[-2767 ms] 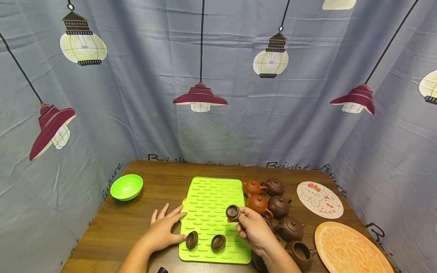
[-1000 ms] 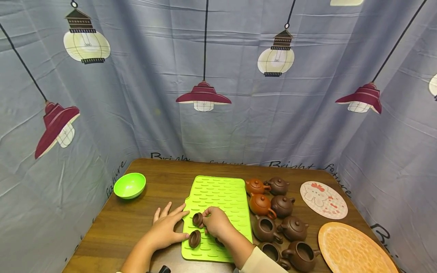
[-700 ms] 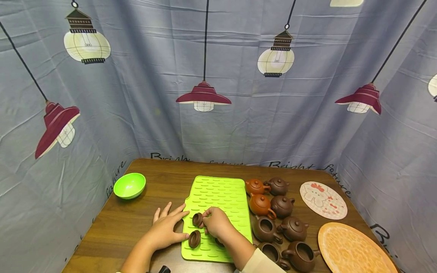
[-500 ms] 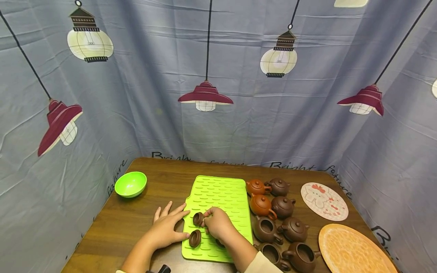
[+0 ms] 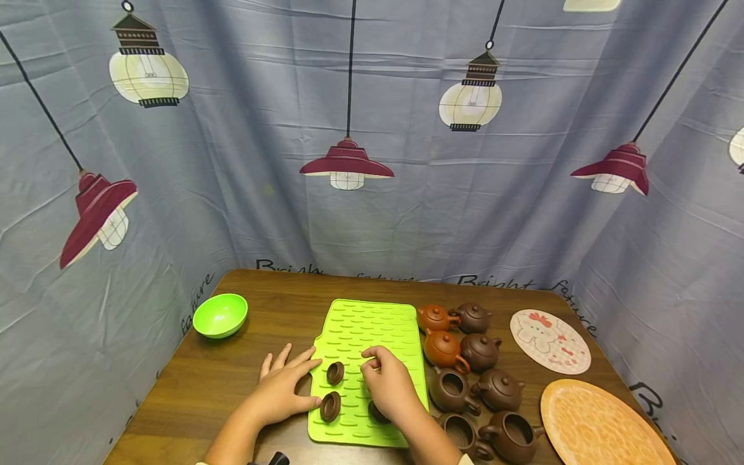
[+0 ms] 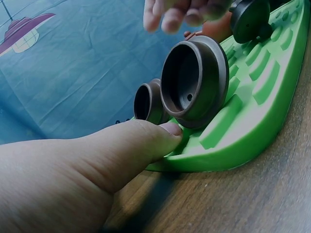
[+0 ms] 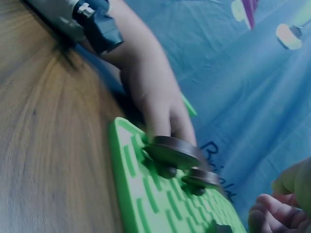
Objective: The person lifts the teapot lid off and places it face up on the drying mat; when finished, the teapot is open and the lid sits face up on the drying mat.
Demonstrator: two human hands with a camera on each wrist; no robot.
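Three dark brown teapot lids lie tilted on their knobs on a lime-green ridged mat point(image 5: 372, 329). The far lid point(image 5: 335, 372) and the near-left lid point(image 5: 330, 407) sit by the mat's left edge. My right hand point(image 5: 388, 382) partly hides the third lid point(image 5: 378, 412). Above the mat, that hand is loosely bent and holds nothing. My left hand point(image 5: 285, 391) rests spread at the mat's left edge. In the left wrist view its thumb point(image 6: 131, 143) lies close by the larger lid point(image 6: 214, 73). Whether they touch, I cannot tell.
Right of the mat stand several teapots: orange ones point(image 5: 444, 349), lidded brown ones point(image 5: 481, 351) and lidless brown ones point(image 5: 514, 436). A green bowl point(image 5: 221, 315) sits at the back left. An oval printed mat point(image 5: 550, 341) and a round orange mat point(image 5: 601, 423) lie at the right.
My right hand brought a lid leftward from the mat's right side, set it down behind the near-left lid, then let go and drew back rightward. My left hand stays put.
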